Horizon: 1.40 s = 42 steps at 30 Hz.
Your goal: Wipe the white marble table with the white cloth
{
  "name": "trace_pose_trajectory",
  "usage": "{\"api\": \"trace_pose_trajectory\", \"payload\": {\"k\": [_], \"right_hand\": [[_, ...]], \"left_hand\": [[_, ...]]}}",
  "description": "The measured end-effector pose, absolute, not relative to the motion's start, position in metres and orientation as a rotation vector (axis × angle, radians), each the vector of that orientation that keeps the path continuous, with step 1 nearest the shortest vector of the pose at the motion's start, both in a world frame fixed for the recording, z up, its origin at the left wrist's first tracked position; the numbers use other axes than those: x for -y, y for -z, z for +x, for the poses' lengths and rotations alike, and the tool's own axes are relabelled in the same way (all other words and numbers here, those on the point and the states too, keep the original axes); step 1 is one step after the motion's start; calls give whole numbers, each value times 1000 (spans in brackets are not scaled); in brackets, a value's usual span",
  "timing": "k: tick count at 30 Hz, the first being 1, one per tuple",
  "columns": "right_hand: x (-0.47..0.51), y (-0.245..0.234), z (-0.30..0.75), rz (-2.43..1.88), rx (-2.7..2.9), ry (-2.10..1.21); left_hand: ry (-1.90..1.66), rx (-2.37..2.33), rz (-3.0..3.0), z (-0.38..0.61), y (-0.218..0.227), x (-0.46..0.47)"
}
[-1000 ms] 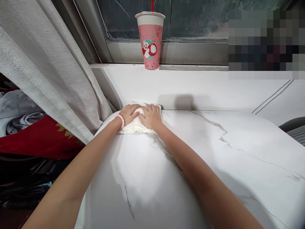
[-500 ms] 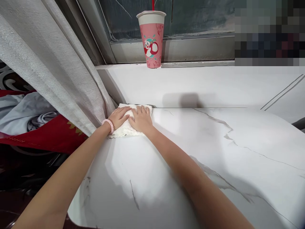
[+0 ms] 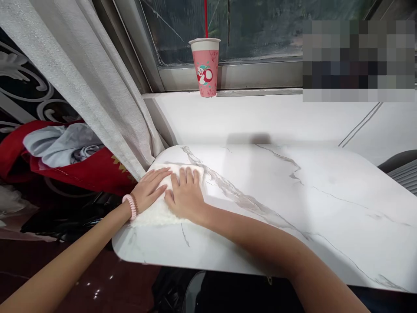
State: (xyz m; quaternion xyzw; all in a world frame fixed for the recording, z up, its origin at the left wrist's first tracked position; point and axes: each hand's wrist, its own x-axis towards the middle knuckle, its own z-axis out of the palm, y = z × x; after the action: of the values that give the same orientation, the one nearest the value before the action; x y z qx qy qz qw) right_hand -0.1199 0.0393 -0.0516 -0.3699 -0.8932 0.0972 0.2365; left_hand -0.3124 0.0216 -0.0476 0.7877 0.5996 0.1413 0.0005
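Note:
A white cloth (image 3: 156, 215) lies flat on the white marbled table (image 3: 260, 174), near its left end. My left hand (image 3: 148, 191), with a pink coil band at the wrist, rests on the cloth's left part, fingers stretched out. Beside it, my right hand (image 3: 185, 193) presses flat on the cloth's right part with its fingers spread. Both palms face down, so part of the cloth is hidden beneath them. Neither hand grips it.
A pink paper cup (image 3: 206, 71) with a red straw stands on the window ledge behind the table. A pale curtain (image 3: 107, 87) hangs at the table's left end. Beyond it, a red bag (image 3: 97, 171) holds grey clothes. A dark chair back (image 3: 402, 163) shows at right.
Both hands have drawn the cloth from the table's back edge toward the front, staying flat on it. My view has shifted too, and more of the table's front edge shows.

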Motion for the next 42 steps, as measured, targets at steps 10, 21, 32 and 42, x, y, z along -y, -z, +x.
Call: {"api": "trace_pose_trajectory", "payload": {"k": [10, 21, 32, 42], "right_hand": [[17, 45, -85, -897, 2553, -395], [24, 50, 8, -873, 2527, -351], [-23, 54, 24, -1014, 2534, -175], [-150, 56, -29, -1122, 2506, -122]], "left_hand": [[-445, -1976, 2514, -285, 54, 53], [-529, -1970, 2529, -188, 64, 65], [-493, -1815, 2524, -167, 55, -4], [-539, -1937, 2437, -205, 51, -137]]}}
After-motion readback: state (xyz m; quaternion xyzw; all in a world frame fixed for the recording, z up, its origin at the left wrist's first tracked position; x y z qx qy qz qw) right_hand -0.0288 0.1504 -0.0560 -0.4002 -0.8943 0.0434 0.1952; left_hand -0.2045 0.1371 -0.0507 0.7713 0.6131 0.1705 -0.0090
